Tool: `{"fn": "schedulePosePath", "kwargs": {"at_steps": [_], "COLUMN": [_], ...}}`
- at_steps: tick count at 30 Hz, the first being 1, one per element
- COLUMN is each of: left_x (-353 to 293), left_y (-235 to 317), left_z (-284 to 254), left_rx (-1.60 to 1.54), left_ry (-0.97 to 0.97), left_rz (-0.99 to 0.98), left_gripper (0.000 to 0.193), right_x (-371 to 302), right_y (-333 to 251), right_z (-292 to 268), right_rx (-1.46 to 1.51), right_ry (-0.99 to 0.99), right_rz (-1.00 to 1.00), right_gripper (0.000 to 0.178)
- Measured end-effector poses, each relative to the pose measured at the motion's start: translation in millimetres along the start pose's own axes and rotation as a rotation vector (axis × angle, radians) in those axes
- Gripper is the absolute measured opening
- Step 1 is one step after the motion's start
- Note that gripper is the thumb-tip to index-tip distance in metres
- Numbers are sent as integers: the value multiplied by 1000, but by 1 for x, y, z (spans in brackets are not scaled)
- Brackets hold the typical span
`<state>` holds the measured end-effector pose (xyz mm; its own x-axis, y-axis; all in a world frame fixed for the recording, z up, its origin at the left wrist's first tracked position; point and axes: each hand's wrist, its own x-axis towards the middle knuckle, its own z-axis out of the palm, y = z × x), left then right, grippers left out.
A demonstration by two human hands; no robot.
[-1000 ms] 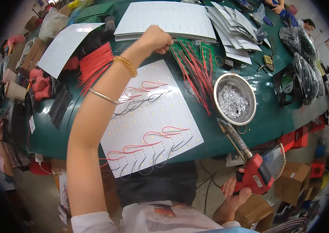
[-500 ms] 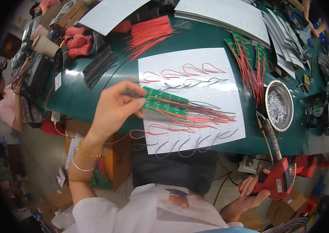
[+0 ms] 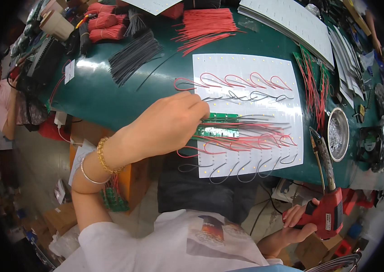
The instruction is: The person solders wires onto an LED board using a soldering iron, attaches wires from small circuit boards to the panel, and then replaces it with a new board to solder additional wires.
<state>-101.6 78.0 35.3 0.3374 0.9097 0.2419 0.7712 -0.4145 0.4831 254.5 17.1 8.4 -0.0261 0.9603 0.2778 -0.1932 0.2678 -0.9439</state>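
Note:
My left hand (image 3: 169,122) is closed on the left end of green circuit boards (image 3: 221,131), its back turned up and its fingertips partly hidden. Red and black wires trail from the boards to the right, over a white panel (image 3: 251,68) dotted with small yellowish squares. Along the panel run rows of looped red wires (image 3: 235,80) and black wires (image 3: 246,96), with more loops at its near edge. Low on the right, my right hand (image 3: 298,224) grips a red soldering gun (image 3: 330,215), its long metal tip pointing away over the table edge.
A metal bowl (image 3: 338,136) of small shiny bits stands right of the panel. Behind lie loose red wires (image 3: 207,27), black wires (image 3: 135,56) and stacked white panels (image 3: 287,27). More wired green boards (image 3: 312,72) lie at the right. Other people work at both sides.
My left hand has turned its back upward and brought the boards lower and flatter over the panel. The whole view has shifted somewhat; my right hand still holds the soldering gun.

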Motion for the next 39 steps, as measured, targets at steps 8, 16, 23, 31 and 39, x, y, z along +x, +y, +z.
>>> {"fn": "schedulePosePath", "kwargs": {"at_steps": [8, 16, 23, 31, 39], "left_x": [12, 7, -6, -2, -1], "left_y": [5, 5, 2, 4, 10], "left_z": [-12, -2, 10, 7, 7], "left_rx": [90, 73, -92, -304, -506], "left_ry": [-308, -280, -44, -11, 38], "left_rz": [38, -8, -47, -117, -252], "left_gripper": [19, 20, 19, 17, 13], "right_x": [2, 11, 19, 44, 92], "right_y": [2, 1, -1, -20, 8], "right_z": [6, 16, 26, 55, 135], "right_rx": [-19, -25, -46, -399, 567], "right_ry": [-29, -57, -59, 76, -230], "right_rz": [5, 8, 6, -232, 306], "right_gripper": [73, 74, 74, 76, 54]}}
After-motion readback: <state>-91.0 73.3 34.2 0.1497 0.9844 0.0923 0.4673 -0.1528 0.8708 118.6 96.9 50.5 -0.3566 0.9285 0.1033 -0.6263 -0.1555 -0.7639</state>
